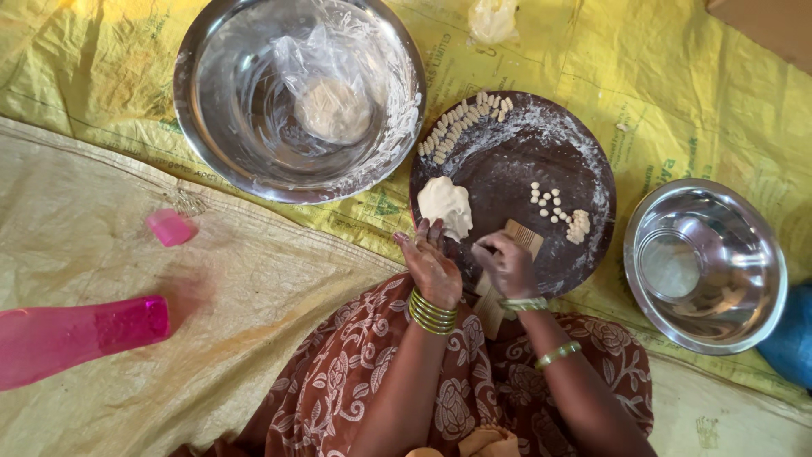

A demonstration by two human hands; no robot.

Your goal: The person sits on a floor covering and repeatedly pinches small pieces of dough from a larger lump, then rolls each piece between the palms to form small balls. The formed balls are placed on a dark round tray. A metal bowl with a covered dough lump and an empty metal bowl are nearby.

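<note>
A round dark board dusted with flour lies on the yellow sheet in front of me. A lump of white dough sits at its left edge. My left hand rests at the board's near edge, fingertips touching the dough lump. My right hand presses its fingers down on a small wooden comb; whether a dough bit lies under them is hidden. Several small dough pellets and a little heap of shaped pieces lie right of centre. A row of shaped pieces lines the board's upper left rim.
A large steel bowl holding a plastic-wrapped dough ball stands at the upper left. A smaller empty steel bowl stands right. A pink bottle and pink cap lie left. A blue object sits far right.
</note>
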